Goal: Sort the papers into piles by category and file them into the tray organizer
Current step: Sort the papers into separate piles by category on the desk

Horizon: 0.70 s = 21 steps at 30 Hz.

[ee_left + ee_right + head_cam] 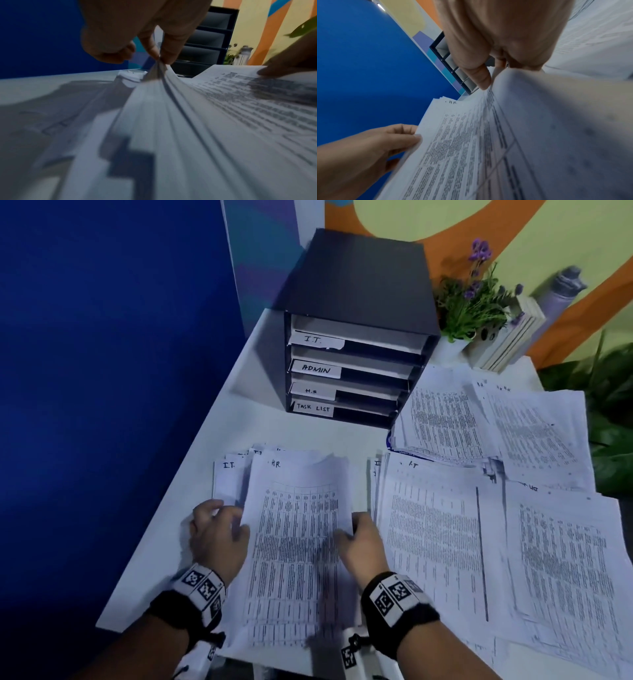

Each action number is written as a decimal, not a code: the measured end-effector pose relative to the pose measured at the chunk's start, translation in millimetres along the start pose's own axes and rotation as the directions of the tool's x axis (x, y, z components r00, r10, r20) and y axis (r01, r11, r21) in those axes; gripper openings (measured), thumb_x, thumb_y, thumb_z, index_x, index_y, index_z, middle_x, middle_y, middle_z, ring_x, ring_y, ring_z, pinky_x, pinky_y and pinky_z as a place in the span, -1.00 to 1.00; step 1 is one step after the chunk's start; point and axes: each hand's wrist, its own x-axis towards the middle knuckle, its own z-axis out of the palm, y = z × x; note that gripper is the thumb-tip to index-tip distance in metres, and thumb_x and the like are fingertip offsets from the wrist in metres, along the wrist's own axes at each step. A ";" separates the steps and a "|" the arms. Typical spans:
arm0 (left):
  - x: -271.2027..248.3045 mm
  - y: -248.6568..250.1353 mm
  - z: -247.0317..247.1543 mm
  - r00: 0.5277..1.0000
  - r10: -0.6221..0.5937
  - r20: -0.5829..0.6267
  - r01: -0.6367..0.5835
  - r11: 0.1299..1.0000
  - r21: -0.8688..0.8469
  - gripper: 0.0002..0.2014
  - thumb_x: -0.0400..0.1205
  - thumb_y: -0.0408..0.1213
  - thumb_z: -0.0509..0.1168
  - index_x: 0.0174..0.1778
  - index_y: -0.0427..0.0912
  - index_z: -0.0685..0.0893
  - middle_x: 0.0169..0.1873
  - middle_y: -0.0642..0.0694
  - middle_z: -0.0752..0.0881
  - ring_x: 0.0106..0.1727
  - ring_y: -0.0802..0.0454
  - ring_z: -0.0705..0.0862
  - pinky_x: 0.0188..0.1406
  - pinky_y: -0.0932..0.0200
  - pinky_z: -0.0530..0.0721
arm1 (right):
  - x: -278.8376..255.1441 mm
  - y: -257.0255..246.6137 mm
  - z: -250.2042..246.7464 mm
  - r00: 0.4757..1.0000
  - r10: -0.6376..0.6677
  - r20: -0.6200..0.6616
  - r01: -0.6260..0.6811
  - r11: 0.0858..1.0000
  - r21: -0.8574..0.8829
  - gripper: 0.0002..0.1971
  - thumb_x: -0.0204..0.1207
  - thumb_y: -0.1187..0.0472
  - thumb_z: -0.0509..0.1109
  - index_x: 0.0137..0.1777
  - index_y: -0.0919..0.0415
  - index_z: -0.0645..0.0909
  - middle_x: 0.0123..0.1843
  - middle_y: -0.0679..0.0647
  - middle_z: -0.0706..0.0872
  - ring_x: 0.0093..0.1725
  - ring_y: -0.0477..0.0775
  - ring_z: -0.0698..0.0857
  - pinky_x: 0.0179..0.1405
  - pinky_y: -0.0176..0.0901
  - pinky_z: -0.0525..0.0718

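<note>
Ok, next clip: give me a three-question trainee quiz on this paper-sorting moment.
1. True or false: both hands grip the same white printed sheet marked H.R..
2. Which label sits lowest on the dark grey four-slot tray organizer? A) I.T. B) ADMIN C) TASK LIST
3. Fill in: the left hand pinches the sheet's ____ edge.

Key: 1 true, the right hand holds the opposite edge; 2 C; 3 left.
</note>
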 end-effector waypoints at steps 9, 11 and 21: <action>8.5 -13.3 -4.9 0.907 -0.091 0.411 0.292 0.839 -0.459 -0.65 0.54 -0.48 0.43 0.10 0.03 0.60 0.09 -0.03 0.76 0.16 -0.04 0.72 0.29 -0.09 0.63 | -4.2 -2.7 -11.0 0.997 0.035 -0.075 -0.027 0.994 0.110 -0.63 0.67 0.23 0.29 0.44 0.29 0.45 0.26 0.07 0.64 0.28 0.28 0.66 0.12 -0.17 0.61; 11.6 -12.8 -6.6 0.928 -0.128 0.349 0.299 0.814 -0.497 -0.71 0.49 -0.37 0.52 0.04 -0.01 0.64 -0.01 0.01 0.79 0.04 0.03 0.75 0.18 0.01 0.66 | -3.7 1.0 -12.7 0.995 0.083 -0.051 -0.074 0.984 0.161 -0.40 0.68 0.15 0.30 0.63 0.35 0.22 0.60 0.17 0.40 0.57 0.25 0.41 0.48 -0.02 0.41; 25.8 -18.0 -6.8 0.971 -0.159 0.176 0.214 0.908 -0.360 -0.60 0.56 -0.43 0.42 0.32 -0.18 0.56 0.06 -0.09 0.72 0.11 -0.12 0.69 0.16 0.10 0.58 | 13.8 26.0 -39.1 0.968 0.171 -0.183 -0.092 0.923 0.374 -0.76 0.61 0.34 0.36 0.21 0.05 0.54 0.12 0.02 0.44 0.13 0.01 0.47 0.10 -0.18 0.49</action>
